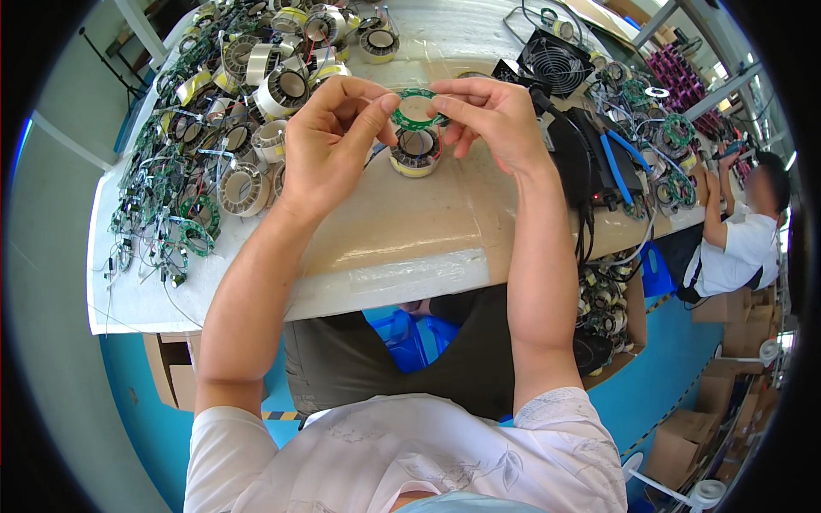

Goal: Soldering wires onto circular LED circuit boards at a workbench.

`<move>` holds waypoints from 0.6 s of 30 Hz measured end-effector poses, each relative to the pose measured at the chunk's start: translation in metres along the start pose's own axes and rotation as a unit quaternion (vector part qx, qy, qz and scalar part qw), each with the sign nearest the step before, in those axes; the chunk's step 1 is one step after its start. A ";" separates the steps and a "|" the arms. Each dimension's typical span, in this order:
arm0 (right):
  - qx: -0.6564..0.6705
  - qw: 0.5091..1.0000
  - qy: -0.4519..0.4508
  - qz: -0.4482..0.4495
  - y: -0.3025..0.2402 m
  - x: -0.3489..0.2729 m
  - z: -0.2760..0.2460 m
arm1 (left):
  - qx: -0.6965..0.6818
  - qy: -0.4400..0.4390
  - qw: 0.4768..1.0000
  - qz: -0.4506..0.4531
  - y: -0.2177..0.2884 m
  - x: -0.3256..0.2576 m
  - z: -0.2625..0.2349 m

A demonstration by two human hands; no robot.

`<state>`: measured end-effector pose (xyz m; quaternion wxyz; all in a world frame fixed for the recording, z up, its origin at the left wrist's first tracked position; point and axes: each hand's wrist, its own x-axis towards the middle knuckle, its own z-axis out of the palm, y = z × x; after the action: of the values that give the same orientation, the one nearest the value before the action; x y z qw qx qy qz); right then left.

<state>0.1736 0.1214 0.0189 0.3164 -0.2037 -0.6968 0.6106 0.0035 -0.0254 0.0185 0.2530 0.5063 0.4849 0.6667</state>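
Note:
Between my two hands, above the tabletop, is a green ring-shaped circuit board (416, 126). My left hand (333, 137) pinches its left edge between thumb and fingers. At the opposite edge, the thumb and fingertips of my right hand (496, 120) close on the board. Directly beneath stands a round motor coil (414, 169) with a pale yellow band and dark windings inside. It rests on the brown cardboard sheet (402, 231); its upper part is partly hidden by the board and fingers.
Wired green boards (198, 224) and white-banded coils (282, 90) pile up at left. At right are a black fan (556, 64), blue-handled pliers (611, 162), cables and more boards (676, 132). A box of coils (611, 312) stands below. Another person (740, 235) works at far right.

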 end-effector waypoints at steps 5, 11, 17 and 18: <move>-0.004 1.000 0.005 -0.007 0.000 0.000 0.000 | 0.050 0.010 0.998 0.043 0.001 -0.002 0.003; -0.027 1.000 0.004 0.004 -0.001 0.000 0.000 | 0.063 0.017 0.998 0.007 -0.005 -0.002 -0.002; -0.028 1.000 0.000 0.002 -0.002 -0.001 0.000 | 0.073 0.015 0.997 0.031 -0.011 0.002 -0.007; -0.029 1.000 0.000 0.003 -0.002 0.000 0.000 | 0.072 0.015 0.997 0.031 -0.013 0.004 -0.009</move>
<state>0.1742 0.1209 0.0204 0.3088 -0.2151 -0.7133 0.5912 -0.0081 -0.0200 0.0080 0.1879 0.5280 0.5197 0.6448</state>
